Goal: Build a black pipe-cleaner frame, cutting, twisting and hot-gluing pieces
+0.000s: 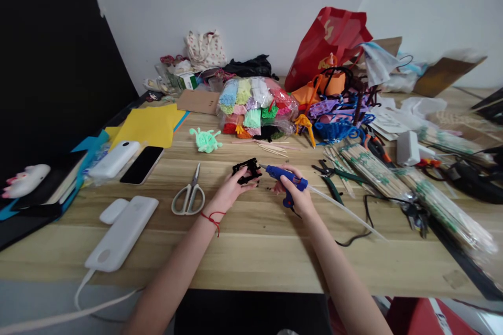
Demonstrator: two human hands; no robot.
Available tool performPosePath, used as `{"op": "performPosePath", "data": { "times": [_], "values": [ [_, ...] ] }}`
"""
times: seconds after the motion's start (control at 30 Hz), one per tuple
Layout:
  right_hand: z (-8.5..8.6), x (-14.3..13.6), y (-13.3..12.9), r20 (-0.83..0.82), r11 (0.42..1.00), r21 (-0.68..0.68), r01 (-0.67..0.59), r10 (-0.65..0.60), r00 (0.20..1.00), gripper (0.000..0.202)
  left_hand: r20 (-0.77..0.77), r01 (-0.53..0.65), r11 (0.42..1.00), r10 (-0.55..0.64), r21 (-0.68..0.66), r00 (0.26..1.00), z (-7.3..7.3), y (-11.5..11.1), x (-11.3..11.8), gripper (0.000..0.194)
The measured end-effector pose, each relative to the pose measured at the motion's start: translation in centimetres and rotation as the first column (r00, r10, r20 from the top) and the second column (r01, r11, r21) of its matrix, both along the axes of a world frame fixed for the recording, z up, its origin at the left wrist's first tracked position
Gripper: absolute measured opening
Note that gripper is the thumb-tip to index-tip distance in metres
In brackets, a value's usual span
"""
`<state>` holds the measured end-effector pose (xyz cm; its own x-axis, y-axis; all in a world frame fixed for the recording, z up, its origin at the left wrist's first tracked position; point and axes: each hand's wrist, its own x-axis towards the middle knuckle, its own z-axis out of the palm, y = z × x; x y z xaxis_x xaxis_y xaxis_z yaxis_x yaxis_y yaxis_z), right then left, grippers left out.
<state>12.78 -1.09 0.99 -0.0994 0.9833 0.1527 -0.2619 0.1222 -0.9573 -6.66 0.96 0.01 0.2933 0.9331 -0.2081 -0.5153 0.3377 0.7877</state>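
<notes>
A wood-grain desk [251,251] is set against a white wall, with a dark panel at the left; the surface is crowded with craft supplies.

At centre, a small black pipe-cleaner piece [246,170] is held in the left hand [231,191]; the fingers are curled up around it from below, so that it is lifted just off the desk and turned toward the tool; a red cord is seen at that wrist. A blue glue gun [286,179] is gripped by the right hand [297,196], closed about its handle; the nozzle is pointed left, just beside the black piece, apparently so that glue can be placed on it; whether nozzle and piece touch cannot be told. A clear glue stick [346,210] trails from the gun's rear.

Outward: scissors [190,196] lie near the left hand; a green pipe-cleaner figure [206,140] lies behind; a bag of coloured pipe cleaners [255,107] is further back; bundled bamboo skewers [373,170] lie right; a phone [142,164] and yellow sheets [151,124] lie left.
</notes>
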Motion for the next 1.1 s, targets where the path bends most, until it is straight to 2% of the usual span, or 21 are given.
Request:
{"op": "performPosePath", "data": {
  "times": [0.13,0.3,0.9,1.1],
  "values": [
    [0.31,0.11,0.02,0.165,0.998,0.013,0.063,-0.065,0.984,0.033,-0.004,-0.024,1.0,0.024,-0.001,1.0,0.07,-0.1,0.13,0.031],
    [0.45,-0.22,-0.01,0.255,0.997,0.002,0.078,-0.076,0.964,0.036,-0.007,-0.056,0.998,0.055,-0.024,0.998,0.09,-0.22,0.22,0.031],
    [-0.25,-0.18,0.19,0.191,0.993,-0.08,0.09,-0.073,0.979,0.043,0.009,0.017,0.999,-0.017,-0.035,1.0,0.34,-0.24,0.25,0.034],
    [-0.31,-0.16,0.19,0.223,0.992,-0.081,0.096,-0.076,0.972,0.046,0.008,0.025,0.999,-0.025,-0.033,1.0,0.36,-0.26,0.34,0.035]
  ]
}}
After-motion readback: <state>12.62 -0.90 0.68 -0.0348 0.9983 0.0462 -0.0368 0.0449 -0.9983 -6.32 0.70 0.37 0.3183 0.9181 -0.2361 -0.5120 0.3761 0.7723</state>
